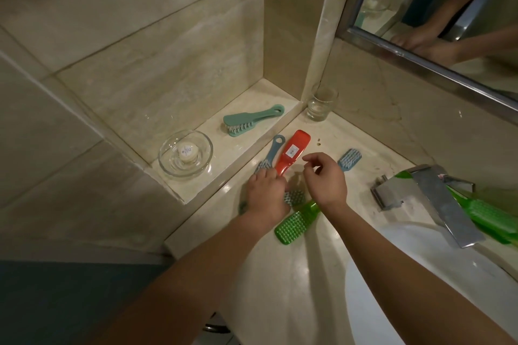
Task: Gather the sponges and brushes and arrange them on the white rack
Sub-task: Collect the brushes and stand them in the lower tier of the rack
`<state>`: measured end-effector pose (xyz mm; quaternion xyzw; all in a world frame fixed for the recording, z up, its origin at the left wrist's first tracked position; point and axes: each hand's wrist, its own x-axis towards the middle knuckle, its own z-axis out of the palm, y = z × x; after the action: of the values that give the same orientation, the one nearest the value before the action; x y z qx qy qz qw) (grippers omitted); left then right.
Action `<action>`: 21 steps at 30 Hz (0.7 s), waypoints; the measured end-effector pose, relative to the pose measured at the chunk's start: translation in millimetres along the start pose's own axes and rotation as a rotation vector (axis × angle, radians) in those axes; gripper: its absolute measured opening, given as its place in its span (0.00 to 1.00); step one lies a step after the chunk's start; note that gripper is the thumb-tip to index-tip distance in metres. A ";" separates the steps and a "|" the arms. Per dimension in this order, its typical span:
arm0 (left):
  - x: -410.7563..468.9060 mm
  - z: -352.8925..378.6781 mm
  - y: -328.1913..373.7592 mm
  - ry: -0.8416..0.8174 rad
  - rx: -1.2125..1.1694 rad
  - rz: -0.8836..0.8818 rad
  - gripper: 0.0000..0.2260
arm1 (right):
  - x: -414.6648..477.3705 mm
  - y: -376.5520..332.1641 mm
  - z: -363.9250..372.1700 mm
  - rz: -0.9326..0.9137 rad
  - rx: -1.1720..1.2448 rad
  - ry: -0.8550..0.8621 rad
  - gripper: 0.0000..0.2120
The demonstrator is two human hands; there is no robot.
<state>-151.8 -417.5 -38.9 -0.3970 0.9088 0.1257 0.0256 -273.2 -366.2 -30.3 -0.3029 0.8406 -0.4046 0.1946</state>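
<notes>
**Desk:** Where are the brushes on your feed?

**Operator:** I see most of them on the marble counter (294, 274), left of the basin (448, 260). The red brush (293, 152) lies back up with a small white label on it, narrow end toward me. A blue-grey brush (273, 151) lies just beside it on the left, with the holed handle pointing at the wall.

**Desk:** And the hands?

**Operator:** The left hand (266, 193) sits knuckles up over the near ends of those two, fingers bent down onto them. I cannot tell whether it actually grips either one. The right hand (325, 179) hovers just beside it above the counter. Its fingers are loosely curled, thumb and forefinger apart, and it holds nothing.

**Desk:** Any other brushes?

**Operator:** A grey bristle head (294, 197) shows between the two hands, partly covered. Nearer me, a green brush (295, 223) lies bristles up, its handle running under the right wrist. A small blue brush (349, 159) lies right of the right hand, apart from it. A teal brush (252, 120) rests bristles down on the raised ledge (218, 143) by the wall. A second green brush (487, 213) lies behind the tap (443, 204), partly hidden.

**Desk:** What else is around?

**Operator:** A glass dish (171, 168) on the ledge holds a small round wrapped item. A tumbler (319, 105) stands in the corner, and the mirror (448, 8) above reflects the arms.
</notes>
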 end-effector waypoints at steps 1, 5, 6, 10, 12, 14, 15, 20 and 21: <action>-0.4 -1.7 -0.1 0.006 0.021 0.022 0.15 | -0.2 -1.3 -0.2 0.002 0.006 0.000 0.10; -4.7 -6.7 2.4 0.004 0.123 0.109 0.11 | -1.7 -4.4 -0.5 0.007 0.016 -0.005 0.10; -5.9 -7.2 2.9 -0.001 0.146 0.118 0.12 | -2.6 -4.7 -0.7 0.004 0.017 -0.005 0.10; -6.9 -9.9 5.7 -0.052 0.178 0.092 0.16 | -7.1 -5.5 -3.7 -0.008 0.021 -0.014 0.10; -5.3 -11.5 9.9 -0.109 0.252 0.100 0.16 | -9.3 -5.7 -6.5 -0.004 0.025 -0.018 0.10; -3.1 -11.9 13.7 -0.154 0.304 0.100 0.17 | -12.0 -5.2 -9.0 -0.003 0.027 -0.023 0.11; -1.8 -11.9 14.9 -0.170 0.311 0.094 0.18 | -13.5 -4.7 -10.2 -0.003 0.021 -0.027 0.11; -0.9 -10.7 14.9 -0.220 0.251 0.056 0.21 | -16.5 -1.6 -14.5 0.009 0.037 -0.049 0.11; -1.6 -11.3 14.2 -0.220 0.208 0.042 0.20 | -15.6 -1.2 -14.6 0.015 0.048 -0.058 0.11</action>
<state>-160.4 -409.8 -24.8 -0.3568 0.9168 0.0743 0.1635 -269.6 -348.2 -19.3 -0.3035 0.8270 -0.4142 0.2290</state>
